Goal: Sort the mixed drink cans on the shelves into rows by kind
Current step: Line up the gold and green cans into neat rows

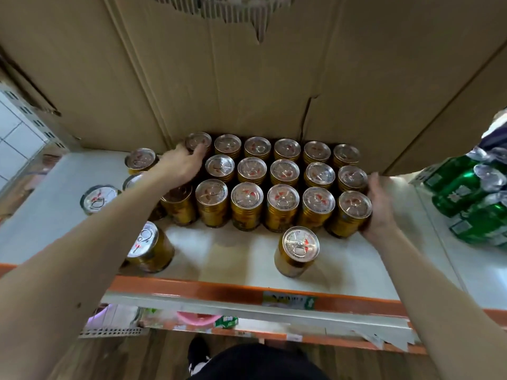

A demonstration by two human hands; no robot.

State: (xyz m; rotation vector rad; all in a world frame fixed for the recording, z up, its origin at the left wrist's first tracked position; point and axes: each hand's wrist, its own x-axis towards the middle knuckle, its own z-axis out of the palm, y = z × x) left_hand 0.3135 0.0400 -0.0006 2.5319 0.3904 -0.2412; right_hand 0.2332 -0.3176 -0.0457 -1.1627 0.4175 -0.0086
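- A person squares up a block of gold cans [282,204] on a white shelf [233,259]; three rows stand packed tight under a cardboard carton [247,64]; judged from the layout, this kind is mostly sorted and the step in hand is tidying the block's edges.
- The left hand [181,163] reaches to the far corner, thumb and fingers curled round the back-left can [198,141], which stands upright at the end of the rear row; the forearm crosses above the block's left side and hides part of the cans there.
- The right hand [380,204] is released, fingers straight, palm laid against the front-right can [355,212] and the one behind it; it grasps nothing and appears to brace the block's right edge.
- Strays stand outside the block: a loose can [297,252] alone near the orange front rail [219,293]; a second stray [149,248] at the front left; a far-left can [141,160] apart from the rear row.
- The next move likely calls for drawing the held can into line, then lifting the strays into a fourth row; the cans touch, so a steady upright grip matters.
- Shrink-wrapped green cans [466,193] lie stacked to the right, well apart from the gold kind.
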